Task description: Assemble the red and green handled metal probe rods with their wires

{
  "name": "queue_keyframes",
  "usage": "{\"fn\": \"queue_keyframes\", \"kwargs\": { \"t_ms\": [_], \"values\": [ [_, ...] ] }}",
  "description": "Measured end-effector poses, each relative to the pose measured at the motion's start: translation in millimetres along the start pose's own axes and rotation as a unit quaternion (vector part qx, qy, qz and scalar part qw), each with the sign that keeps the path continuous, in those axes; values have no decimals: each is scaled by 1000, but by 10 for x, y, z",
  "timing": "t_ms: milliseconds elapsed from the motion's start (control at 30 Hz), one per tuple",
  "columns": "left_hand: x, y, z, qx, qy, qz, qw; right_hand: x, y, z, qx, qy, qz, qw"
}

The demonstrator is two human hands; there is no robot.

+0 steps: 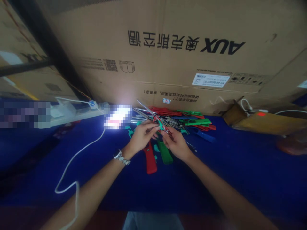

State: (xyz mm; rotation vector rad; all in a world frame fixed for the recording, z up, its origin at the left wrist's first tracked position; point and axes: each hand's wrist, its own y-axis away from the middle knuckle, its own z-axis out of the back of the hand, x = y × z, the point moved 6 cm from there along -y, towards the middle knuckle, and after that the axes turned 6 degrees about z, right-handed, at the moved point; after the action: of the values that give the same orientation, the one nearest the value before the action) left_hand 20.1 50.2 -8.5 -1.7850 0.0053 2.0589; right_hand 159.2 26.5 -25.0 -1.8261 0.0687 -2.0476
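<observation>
Both of my hands meet over the blue tabletop, working on what looks like a long-necked lighter (159, 120) with red and green plastic parts and a metal tube pointing up to the left. My left hand (141, 135) pinches it near the green part. From the other side, my right hand (177, 143) has its fingers closed on the lower end; some detail there is hidden. Just below the hands lie a red handle shell (150, 161) and a green handle shell (165, 154). Small green pieces (130, 131) are scattered left of my left hand.
Behind the hands is a pile of red, green and metal lighter parts (177, 112). A large cardboard box (168, 70) walls off the back. A bright, blurred screen (118, 117) stands left with a white cable (69, 166) trailing over the blue table (230, 166). Another carton (271, 125) sits right.
</observation>
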Motion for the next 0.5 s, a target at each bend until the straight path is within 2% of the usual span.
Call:
{"fn": "queue_keyframes", "kwargs": {
  "t_ms": [267, 400, 500],
  "values": [
    [-124, 92, -35, -167, -51, -49, 983, 30, 11, -38, -4, -15, 16, 1000],
    [-222, 99, -41, -170, -77, -58, 981, 48, 13, -42, -11, -21, 14, 1000],
    [-210, 57, -20, -118, -75, -34, 990, 61, 19, -50, -13, -24, 5, 1000]
  ]
}}
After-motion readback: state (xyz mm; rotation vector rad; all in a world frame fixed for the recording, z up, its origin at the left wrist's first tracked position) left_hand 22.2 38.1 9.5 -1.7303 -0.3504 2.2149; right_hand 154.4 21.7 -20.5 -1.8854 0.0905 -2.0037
